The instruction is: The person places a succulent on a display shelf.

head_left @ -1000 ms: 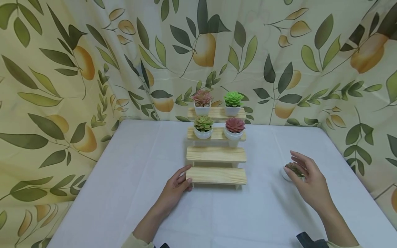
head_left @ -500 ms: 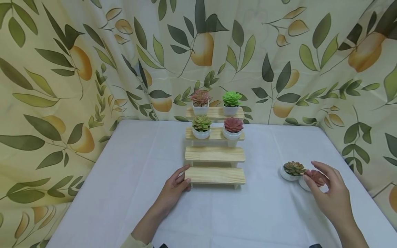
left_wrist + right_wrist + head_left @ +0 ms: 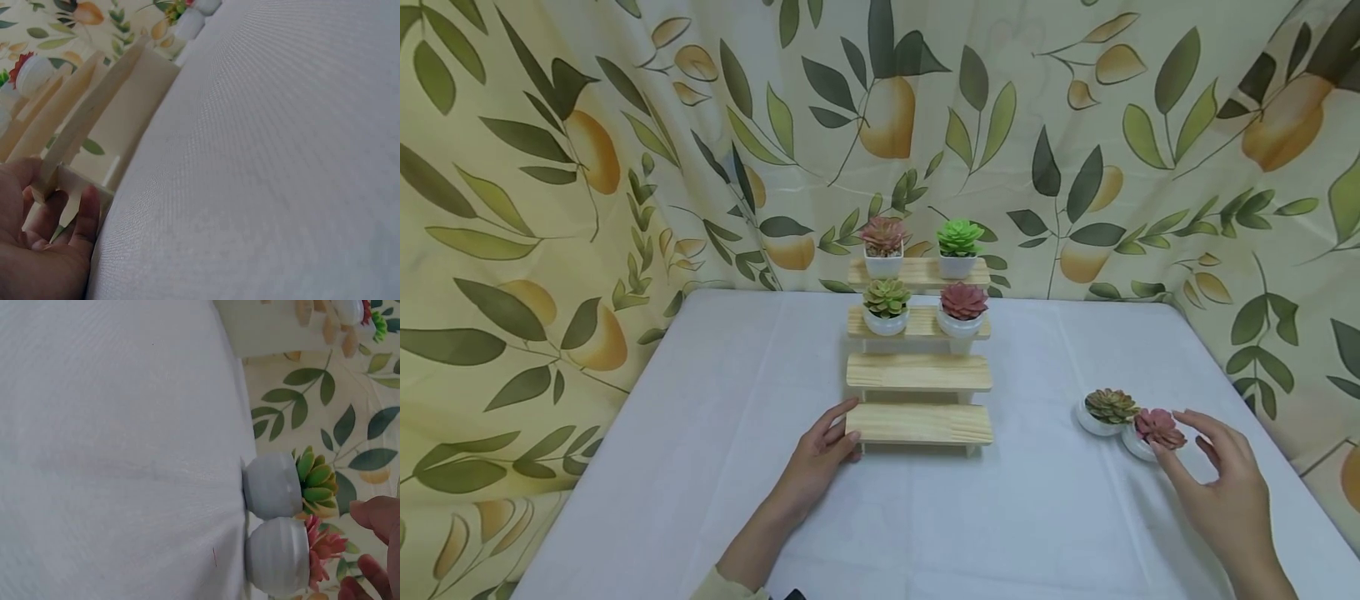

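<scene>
My left hand (image 3: 814, 467) grips the left end of the lowest step of a tiered wooden stand (image 3: 919, 423). In the left wrist view the thumb and fingers pinch the edge of the board (image 3: 87, 122). My right hand (image 3: 1228, 492) is spread beside a potted pink succulent (image 3: 1159, 427) in a white pot (image 3: 278, 557). Its fingers (image 3: 374, 514) stay apart from the plant in the right wrist view. Close against that pot stands a potted green-brown succulent (image 3: 1109, 407), also in a white pot.
On the stand's top step are a reddish succulent (image 3: 883, 237) and a bright green one (image 3: 958, 239). The step below bears a green succulent (image 3: 886, 298) and a dark red one (image 3: 963, 302). A white cloth (image 3: 737, 375) covers the table; a leaf-patterned curtain (image 3: 1000, 50) hangs behind.
My right hand has moved right and nearer to me, from over the green-brown succulent to beside the pink one, which came into view. The left hand keeps its grip on the stand.
</scene>
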Tool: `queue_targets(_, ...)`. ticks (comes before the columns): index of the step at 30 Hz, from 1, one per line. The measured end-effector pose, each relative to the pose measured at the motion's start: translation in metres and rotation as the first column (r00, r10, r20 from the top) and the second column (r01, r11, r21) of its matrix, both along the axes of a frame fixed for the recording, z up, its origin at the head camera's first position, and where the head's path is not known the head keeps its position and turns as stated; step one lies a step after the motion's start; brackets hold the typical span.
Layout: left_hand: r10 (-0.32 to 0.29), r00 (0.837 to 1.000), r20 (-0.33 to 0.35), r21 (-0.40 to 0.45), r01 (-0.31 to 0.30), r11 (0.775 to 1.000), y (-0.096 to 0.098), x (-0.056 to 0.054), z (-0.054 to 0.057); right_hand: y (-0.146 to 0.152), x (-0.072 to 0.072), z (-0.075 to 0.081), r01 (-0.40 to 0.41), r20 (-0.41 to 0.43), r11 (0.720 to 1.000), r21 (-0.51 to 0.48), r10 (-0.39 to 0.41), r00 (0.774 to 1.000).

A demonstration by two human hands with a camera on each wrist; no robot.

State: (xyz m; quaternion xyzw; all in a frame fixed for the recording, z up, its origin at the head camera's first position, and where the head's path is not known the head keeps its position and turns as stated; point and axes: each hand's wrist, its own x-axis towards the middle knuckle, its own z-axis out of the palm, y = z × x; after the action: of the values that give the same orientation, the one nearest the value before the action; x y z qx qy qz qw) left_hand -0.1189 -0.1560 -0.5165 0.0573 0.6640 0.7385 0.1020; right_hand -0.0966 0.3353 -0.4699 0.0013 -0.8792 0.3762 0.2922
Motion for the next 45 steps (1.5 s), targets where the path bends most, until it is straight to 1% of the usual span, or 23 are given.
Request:
queue_targets(6, 0.000, 1.000, 0.010, -0.015, 0.000, 1.000, 0.002, 0.000, 0.002, 0.009, 0.007, -0.010, 0.008, 0.104, 1.000, -0.007, -0.007, 0.995)
queue_targets(11, 0.018, 1.000, 0.020, -0.024, -0.017, 1.000, 0.001, 0.001, 0.004, 0.010, 0.008, -0.015, -0.012, 0.197, 0.998, -0.059, 0.023, 0.980)
queue_targets(14, 0.016, 1.000, 0.021, -0.023, -0.015, 1.000, 0.000, 0.001, 0.004, 0.010, 0.008, -0.016, -0.009, 0.239, 0.997, -0.072, 0.026, 0.971)
queue_targets(18, 0.016, 1.000, 0.019, -0.028, -0.016, 0.999, 0.000, 0.001, 0.002, 0.011, 0.005, -0.016, -0.027, 0.271, 0.994, -0.107, 0.055, 0.961)
queue_targets(21, 0.024, 0.999, 0.024, -0.026, -0.024, 0.999, -0.001, 0.002, 0.001, 0.012, 0.000, -0.016, -0.058, 0.288, 0.990, -0.132, 0.094, 0.953)
queue_targets(23, 0.031, 0.999, 0.030, -0.022, -0.030, 0.999, -0.001, 0.003, 0.002, 0.012, -0.004, -0.017, -0.082, 0.288, 0.988, -0.130, 0.116, 0.950)
queue_targets(27, 0.050, 0.998, 0.044, -0.034, -0.048, 0.998, -0.003, 0.006, 0.003, 0.012, -0.012, -0.020, -0.131, 0.259, 0.985, -0.116, 0.157, 0.953)
queue_targets(30, 0.060, 0.997, 0.055, -0.048, -0.058, 0.997, -0.005, 0.007, 0.004, 0.012, -0.016, -0.021, -0.148, 0.242, 0.983, -0.105, 0.170, 0.955)
queue_targets(33, 0.064, 0.996, 0.062, -0.058, -0.060, 0.997, -0.006, 0.008, 0.004, 0.011, -0.018, -0.022, -0.148, 0.257, 0.985, -0.093, 0.167, 0.952)
queue_targets(37, 0.061, 0.996, 0.064, -0.065, -0.057, 0.996, -0.005, 0.008, 0.005, 0.012, -0.019, -0.021, -0.136, 0.302, 0.987, -0.089, 0.157, 0.940)
queue_targets(42, 0.041, 0.998, 0.057, -0.058, -0.038, 0.998, 0.000, 0.006, 0.006, 0.015, -0.016, -0.018, -0.105, 0.356, 0.992, -0.069, 0.123, 0.926)
queue_targets(45, 0.030, 0.998, 0.055, -0.054, -0.027, 0.998, 0.002, 0.005, 0.005, 0.016, -0.013, -0.017, -0.090, 0.374, 0.995, -0.051, 0.103, 0.922)
